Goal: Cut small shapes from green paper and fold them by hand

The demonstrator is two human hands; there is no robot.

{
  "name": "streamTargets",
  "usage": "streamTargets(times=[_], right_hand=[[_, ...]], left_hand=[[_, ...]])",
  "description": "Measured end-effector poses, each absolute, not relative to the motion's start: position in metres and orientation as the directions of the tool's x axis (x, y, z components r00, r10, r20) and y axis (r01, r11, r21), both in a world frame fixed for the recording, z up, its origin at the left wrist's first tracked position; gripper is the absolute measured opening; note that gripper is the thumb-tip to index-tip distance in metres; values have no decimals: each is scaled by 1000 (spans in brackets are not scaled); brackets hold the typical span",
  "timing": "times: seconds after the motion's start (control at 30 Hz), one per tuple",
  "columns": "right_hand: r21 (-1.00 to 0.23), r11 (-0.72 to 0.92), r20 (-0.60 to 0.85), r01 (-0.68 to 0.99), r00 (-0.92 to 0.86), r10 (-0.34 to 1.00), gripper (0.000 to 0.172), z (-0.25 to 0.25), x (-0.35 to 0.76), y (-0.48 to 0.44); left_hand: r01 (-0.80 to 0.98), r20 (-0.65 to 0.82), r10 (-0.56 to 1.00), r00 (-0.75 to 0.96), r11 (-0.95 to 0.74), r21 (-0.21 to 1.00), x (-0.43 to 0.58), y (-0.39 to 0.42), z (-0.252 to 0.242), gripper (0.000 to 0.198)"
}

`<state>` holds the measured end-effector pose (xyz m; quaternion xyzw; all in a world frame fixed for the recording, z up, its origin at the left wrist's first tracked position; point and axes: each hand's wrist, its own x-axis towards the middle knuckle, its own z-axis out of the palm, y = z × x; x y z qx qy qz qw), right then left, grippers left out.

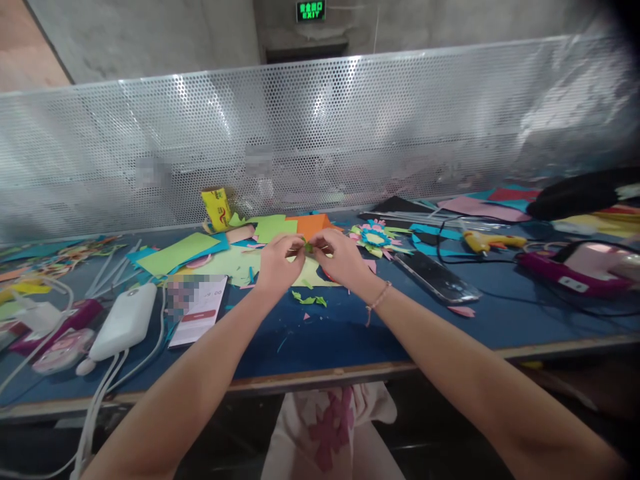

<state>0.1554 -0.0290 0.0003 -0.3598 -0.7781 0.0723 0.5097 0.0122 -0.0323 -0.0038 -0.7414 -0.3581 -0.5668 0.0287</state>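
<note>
paper piece (308, 247): a small green bit is showing between the fingertips of both hands, over the middle of the blue desk (360, 340); the fingers are hiding most of its outline.
left hand (280, 263): is pinching the paper piece from the left, thumb and fingers bent around its edge.
right hand (340, 259): is grasping the same paper piece from the right; its wrist is bearing a thin pink bracelet (379, 297).
green scraps (310, 299): are lying curled on the desk, on the near side of the hands.
light green sheet (277, 229): is lying just beyond the hands, beside an orange sheet (315, 224).
paper flower (375, 235): is resting to the right of the right hand, displaying blue and pink petals.
dark phone (437, 277): is lying to the right of the right forearm, its screen unlit.
lit phone (200, 319): is lying to the left of the left forearm, its display glowing.
white power bank (125, 321): is resting just left of the lit phone, with white cables trailing over the desk edge.
yellow tool (493, 241): is lying beyond the dark phone.
yellow packet (217, 208): is standing near the perforated screen (315, 133), which is running along the desk's far side.
exit sign (311, 11): is glowing green above the screen.
</note>
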Motion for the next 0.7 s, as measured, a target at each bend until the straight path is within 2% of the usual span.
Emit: streamTargets(times=[0.1, 0.2, 0.4, 0.53, 0.7], right_hand=[[-515, 730, 725, 449, -226, 650, 24, -2, 156, -27], [-484, 756, 735, 442, -264, 625, 33, -3, 157, -26], [-426, 754, 758, 499, -258, 599, 28, -2, 157, -27], [-460, 750, 751, 475, -242, 614, 28, -2, 158, -25], [-483, 751, 740, 451, -248, 625, 22, -1, 160, -25]], left_hand=[[580, 872, 475, 117, -746, 328, 12, -32, -3, 10], [578, 869, 476, 136, -751, 321, 11, -31, -4, 11], [585, 866, 486, 113, -738, 338, 11, -30, -2, 11], [549, 840, 534, 99, -733, 401, 12, -32, -1, 13], [538, 808, 570, 150, -733, 417, 10, -32, -1, 21]])
